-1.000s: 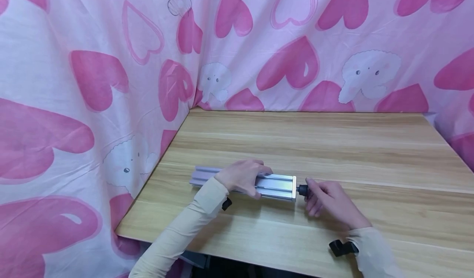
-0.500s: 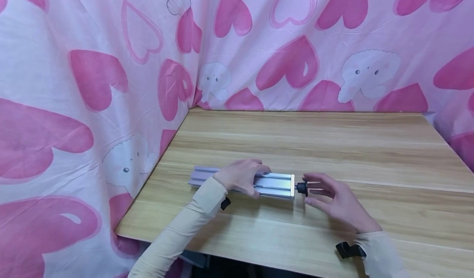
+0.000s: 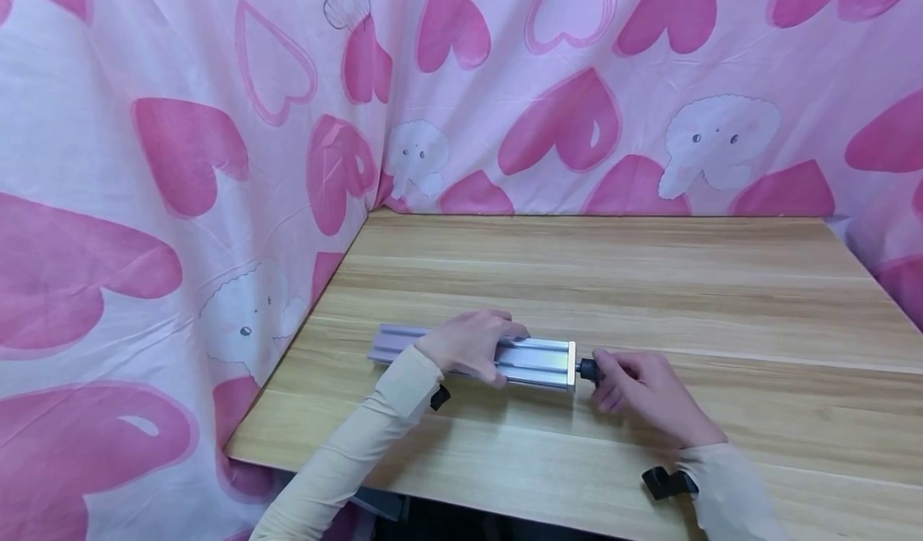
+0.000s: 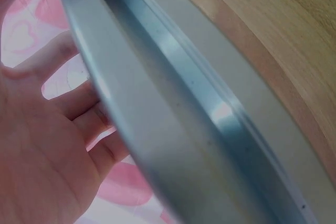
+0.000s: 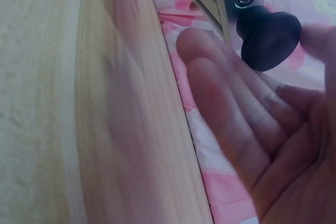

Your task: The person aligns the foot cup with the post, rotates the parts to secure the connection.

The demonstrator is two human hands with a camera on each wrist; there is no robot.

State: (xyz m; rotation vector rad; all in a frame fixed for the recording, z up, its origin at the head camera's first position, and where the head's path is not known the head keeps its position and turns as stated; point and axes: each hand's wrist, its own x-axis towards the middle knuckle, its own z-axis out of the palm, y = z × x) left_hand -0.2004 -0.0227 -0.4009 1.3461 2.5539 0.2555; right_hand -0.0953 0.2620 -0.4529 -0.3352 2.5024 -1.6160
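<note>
A silver aluminium-profile rail (image 3: pixel 537 362) lies lengthwise across the table, with a pale end plate on its right. From that plate a short shaft sticks out, carrying a black knob (image 3: pixel 589 369). My left hand (image 3: pixel 472 342) grips the rail from above near its middle, thumb on the near side and fingers over the far side. In the left wrist view the rail's grooved side (image 4: pixel 136 93) runs close past the palm. My right hand (image 3: pixel 645 389) pinches the knob between thumb and fingers. The right wrist view shows the knob's flared round face (image 5: pixel 273 43) beside the thumb, fingers below it.
The wooden table (image 3: pixel 613 276) has its front edge just below the hands. A pink heart-print curtain (image 3: pixel 447 148) hangs along the back and left sides. A black wrist mount (image 3: pixel 667 483) sits at the right sleeve.
Half a second ago my right hand had spread its fingers off the knob; it now pinches it again, as it did one second ago. The left hand and rail stay put.
</note>
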